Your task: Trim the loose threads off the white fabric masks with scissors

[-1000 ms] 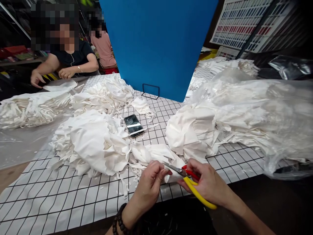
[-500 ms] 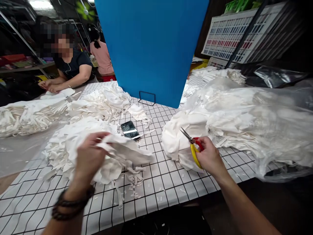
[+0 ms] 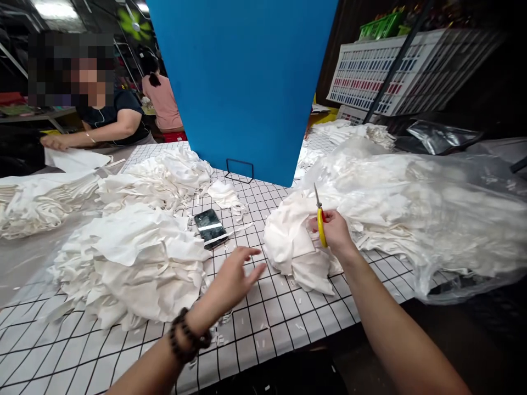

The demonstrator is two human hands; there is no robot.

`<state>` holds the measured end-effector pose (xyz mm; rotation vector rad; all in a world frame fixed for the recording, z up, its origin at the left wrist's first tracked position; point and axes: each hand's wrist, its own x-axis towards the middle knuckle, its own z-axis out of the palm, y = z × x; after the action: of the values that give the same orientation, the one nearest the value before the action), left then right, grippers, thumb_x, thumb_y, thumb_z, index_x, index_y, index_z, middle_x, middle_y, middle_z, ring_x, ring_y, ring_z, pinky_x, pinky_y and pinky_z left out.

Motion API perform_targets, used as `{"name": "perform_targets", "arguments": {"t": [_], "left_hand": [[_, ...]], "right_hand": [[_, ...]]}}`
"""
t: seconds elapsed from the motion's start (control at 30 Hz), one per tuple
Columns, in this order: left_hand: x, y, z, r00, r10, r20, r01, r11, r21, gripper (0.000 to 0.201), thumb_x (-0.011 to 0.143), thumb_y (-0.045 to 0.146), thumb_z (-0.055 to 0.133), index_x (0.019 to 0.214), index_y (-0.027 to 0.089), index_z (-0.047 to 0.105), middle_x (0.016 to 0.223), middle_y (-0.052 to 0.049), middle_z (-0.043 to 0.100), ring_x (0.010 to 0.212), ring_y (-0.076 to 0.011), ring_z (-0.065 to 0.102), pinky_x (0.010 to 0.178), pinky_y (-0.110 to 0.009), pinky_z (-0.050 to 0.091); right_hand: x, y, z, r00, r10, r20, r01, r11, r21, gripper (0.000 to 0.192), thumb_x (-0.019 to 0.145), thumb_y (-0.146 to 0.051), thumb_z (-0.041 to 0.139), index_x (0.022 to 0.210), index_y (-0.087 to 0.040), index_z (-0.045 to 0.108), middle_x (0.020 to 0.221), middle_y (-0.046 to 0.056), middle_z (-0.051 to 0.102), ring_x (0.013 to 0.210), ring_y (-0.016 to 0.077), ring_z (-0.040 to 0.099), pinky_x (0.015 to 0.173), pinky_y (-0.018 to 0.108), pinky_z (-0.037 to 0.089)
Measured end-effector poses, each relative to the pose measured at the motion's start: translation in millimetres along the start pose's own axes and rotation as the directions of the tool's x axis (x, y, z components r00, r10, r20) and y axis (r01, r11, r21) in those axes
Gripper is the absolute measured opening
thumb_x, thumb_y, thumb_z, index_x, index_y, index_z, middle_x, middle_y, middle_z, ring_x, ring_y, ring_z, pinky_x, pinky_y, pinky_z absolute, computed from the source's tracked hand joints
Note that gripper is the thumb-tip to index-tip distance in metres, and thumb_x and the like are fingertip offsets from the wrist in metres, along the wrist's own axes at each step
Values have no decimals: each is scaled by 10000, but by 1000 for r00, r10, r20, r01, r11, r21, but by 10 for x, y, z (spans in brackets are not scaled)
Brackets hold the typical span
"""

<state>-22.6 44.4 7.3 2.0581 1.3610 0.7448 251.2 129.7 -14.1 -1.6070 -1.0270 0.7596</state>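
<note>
My right hand (image 3: 335,231) grips yellow-and-red scissors (image 3: 320,221), blades pointing up, over a heap of white fabric pieces (image 3: 294,247) at the right. My left hand (image 3: 233,277) hovers open and empty above the grid-patterned table cover (image 3: 263,307), between that heap and a larger pile of white fabric pieces (image 3: 132,263) on the left. A beaded bracelet is on my left wrist.
A black phone (image 3: 210,227) lies between the piles. A blue board (image 3: 247,82) stands upright behind. A clear plastic bag of white fabric (image 3: 444,208) fills the right side. Across the table at the left a seated person (image 3: 102,112) handles cloth; more white stacks (image 3: 37,200) lie there.
My left hand dropped the white piece onto the left pile and swung right, now empty. My right hand carried the scissors up to the right heap.
</note>
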Motion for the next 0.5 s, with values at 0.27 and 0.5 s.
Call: {"name": "perform_targets", "arguments": {"t": [0.27, 0.5], "left_hand": [[485, 141, 696, 992, -115, -51, 87, 920, -382, 101, 751, 252, 674, 741, 161, 629, 751, -18, 579, 706, -163, 530, 716, -322, 469], [432, 320, 173, 972, -228, 52, 191, 645, -740, 298, 896, 396, 543, 838, 123, 647, 825, -58, 683, 751, -148, 642, 732, -319, 560]], "right_hand": [[-352, 30, -420, 987, 76, 144, -88, 993, 77, 492, 518, -437, 857, 762, -189, 508, 649, -9, 635, 497, 144, 588, 457, 261, 445], [-857, -170, -264, 925, -69, 373, -44, 957, 287, 434, 660, -408, 819, 889, -220, 501, 940, 37, 711, 854, 190, 674, 749, 327, 548]]}}
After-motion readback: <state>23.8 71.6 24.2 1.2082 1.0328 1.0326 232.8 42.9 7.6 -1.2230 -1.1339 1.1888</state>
